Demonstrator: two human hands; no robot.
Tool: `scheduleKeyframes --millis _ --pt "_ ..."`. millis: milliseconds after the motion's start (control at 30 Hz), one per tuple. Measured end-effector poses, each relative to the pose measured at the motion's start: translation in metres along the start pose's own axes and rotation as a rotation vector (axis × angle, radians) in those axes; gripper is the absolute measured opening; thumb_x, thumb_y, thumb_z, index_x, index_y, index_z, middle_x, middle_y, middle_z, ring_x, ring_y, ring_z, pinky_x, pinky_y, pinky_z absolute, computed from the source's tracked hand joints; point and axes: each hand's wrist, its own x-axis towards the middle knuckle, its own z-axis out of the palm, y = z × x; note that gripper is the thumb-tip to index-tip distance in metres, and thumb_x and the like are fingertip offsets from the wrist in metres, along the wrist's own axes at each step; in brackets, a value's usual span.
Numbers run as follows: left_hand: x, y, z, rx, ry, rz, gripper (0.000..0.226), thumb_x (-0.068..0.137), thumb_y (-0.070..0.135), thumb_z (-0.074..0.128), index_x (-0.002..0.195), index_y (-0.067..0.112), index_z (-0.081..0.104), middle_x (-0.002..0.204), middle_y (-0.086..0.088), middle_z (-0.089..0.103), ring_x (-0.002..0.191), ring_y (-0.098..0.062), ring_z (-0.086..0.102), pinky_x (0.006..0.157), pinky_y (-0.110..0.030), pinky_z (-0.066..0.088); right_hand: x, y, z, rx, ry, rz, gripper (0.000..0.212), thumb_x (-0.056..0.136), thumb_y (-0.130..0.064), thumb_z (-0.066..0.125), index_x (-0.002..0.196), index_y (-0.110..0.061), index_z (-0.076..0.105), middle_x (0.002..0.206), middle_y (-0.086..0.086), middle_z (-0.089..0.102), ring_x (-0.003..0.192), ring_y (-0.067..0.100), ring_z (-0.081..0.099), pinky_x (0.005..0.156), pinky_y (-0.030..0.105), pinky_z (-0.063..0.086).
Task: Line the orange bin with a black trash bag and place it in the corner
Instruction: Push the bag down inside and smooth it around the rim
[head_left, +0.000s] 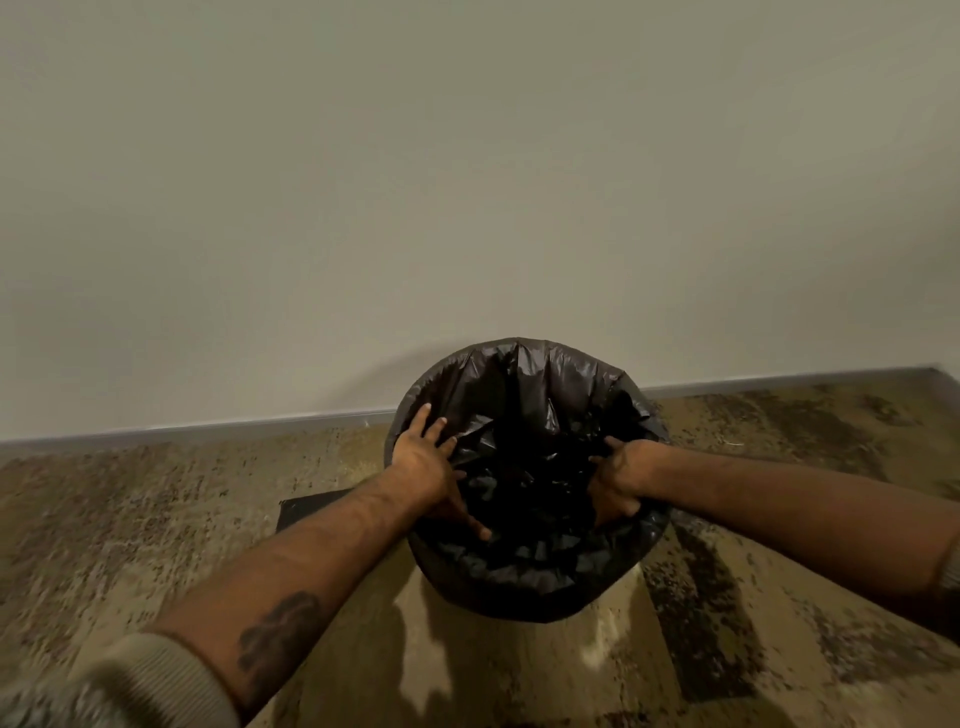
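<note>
A black trash bag (540, 395) covers the bin completely; its edge is folded over the rim and its crumpled middle sags inside. No orange of the bin shows. The bin stands on the floor close to the wall. My left hand (423, 457) lies flat on the bag at the left rim, fingers spread, thumb reaching down inside. My right hand (618, 478) is at the right rim with fingers curled into the bag's plastic inside the bin.
A plain pale wall (467, 182) with a grey baseboard (208, 428) runs behind the bin. The floor is mottled brown carpet (130, 519). A flat dark rectangular object (306, 506) lies on the carpet just left of the bin, partly behind my left forearm.
</note>
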Motion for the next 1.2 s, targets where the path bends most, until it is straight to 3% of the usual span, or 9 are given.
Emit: scheduleKeyframes --millis 100,167,267,400,533,667,733,967,1200 --pt "-0.012 0.0 -0.015 -0.245 0.12 0.089 0.089 0.079 0.089 0.014 0.155 0.043 0.016 0.169 0.001 -0.001 0.153 -0.027 -0.015 0.116 -0.06 -0.019 -0.008 -0.02 -0.02 -0.008 -0.011 -0.149 0.07 0.09 -0.071 0.03 0.15 -0.036 0.032 0.159 -0.002 0.029 0.148 0.024 0.019 0.12 0.052 0.006" --pt "-0.019 0.009 -0.022 -0.457 0.125 0.231 0.084 0.082 0.087 0.013 0.154 0.045 0.019 0.169 0.003 0.007 0.154 -0.023 -0.005 0.117 -0.056 -0.013 -0.013 -0.026 -0.028 0.127 0.006 -0.247 0.064 0.093 -0.068 0.025 0.15 -0.039 0.029 0.16 -0.001 0.028 0.148 0.025 0.021 0.119 0.052 0.013" --pt "-0.032 0.038 -0.019 -0.742 -0.067 0.284 0.119 0.055 0.105 0.022 0.156 0.043 0.01 0.169 0.005 0.007 0.154 -0.024 0.004 0.119 -0.051 0.001 -0.021 -0.033 -0.019 0.269 -0.186 -0.269 0.061 0.097 -0.055 0.03 0.148 -0.023 0.037 0.154 0.007 0.037 0.141 0.029 0.034 0.115 0.043 0.026" --pt "-0.046 0.059 -0.01 -0.76 -0.07 0.304 0.126 0.046 0.108 0.026 0.154 0.045 0.004 0.168 0.005 0.006 0.153 -0.024 0.008 0.119 -0.047 0.01 -0.028 -0.042 -0.003 0.328 -0.315 -0.223 0.06 0.1 -0.053 0.032 0.147 -0.016 0.04 0.15 0.01 0.043 0.135 0.028 0.041 0.11 0.038 0.029" --pt "-0.055 0.038 -0.021 -0.844 0.053 0.399 0.099 0.067 0.099 0.014 0.144 0.044 0.041 0.156 -0.002 0.043 0.14 -0.025 0.04 0.114 -0.047 0.029 -0.041 -0.025 -0.015 0.315 0.069 -0.337 0.057 0.097 -0.059 0.025 0.137 -0.028 0.05 0.133 0.004 0.059 0.116 0.022 0.057 0.1 0.039 0.044" --pt "-0.042 -0.013 -0.035 -0.79 0.729 -0.03 0.064 0.09 0.073 0.034 0.128 0.027 0.058 0.128 0.0 0.061 0.117 -0.023 0.058 0.093 -0.04 0.048 -0.029 0.008 -0.043 0.06 0.908 -0.216 0.05 0.098 -0.051 0.03 0.13 -0.02 0.054 0.129 0.006 0.06 0.117 0.026 0.057 0.097 0.042 0.047" --pt "-0.025 -0.029 -0.038 -0.757 0.953 -0.215 0.056 0.096 0.059 0.042 0.135 0.021 0.052 0.138 -0.004 0.055 0.126 -0.026 0.05 0.097 -0.042 0.045 -0.018 0.021 -0.056 0.038 1.089 -0.145 0.045 0.099 -0.045 0.037 0.133 -0.018 0.051 0.135 0.009 0.055 0.12 0.028 0.054 0.098 0.041 0.045" --pt "0.049 -0.035 -0.047 -0.598 0.793 -0.253 0.079 0.094 0.072 0.028 0.157 0.027 0.014 0.149 -0.013 0.044 0.131 -0.033 0.046 0.094 -0.05 0.047 0.036 0.03 -0.081 0.025 1.027 0.034 0.066 0.098 -0.059 0.029 0.155 -0.027 0.019 0.146 0.015 0.04 0.119 0.034 0.052 0.086 0.045 0.05" --pt "0.078 -0.045 -0.045 -0.536 0.848 -0.297 0.052 0.102 0.056 0.024 0.128 0.017 0.047 0.114 -0.011 0.061 0.101 -0.031 0.06 0.071 -0.043 0.048 0.074 0.038 -0.081 0.256 0.963 0.053 0.05 0.1 -0.056 0.02 0.12 -0.018 0.046 0.111 0.014 0.061 0.093 0.036 0.064 0.075 0.04 0.047"
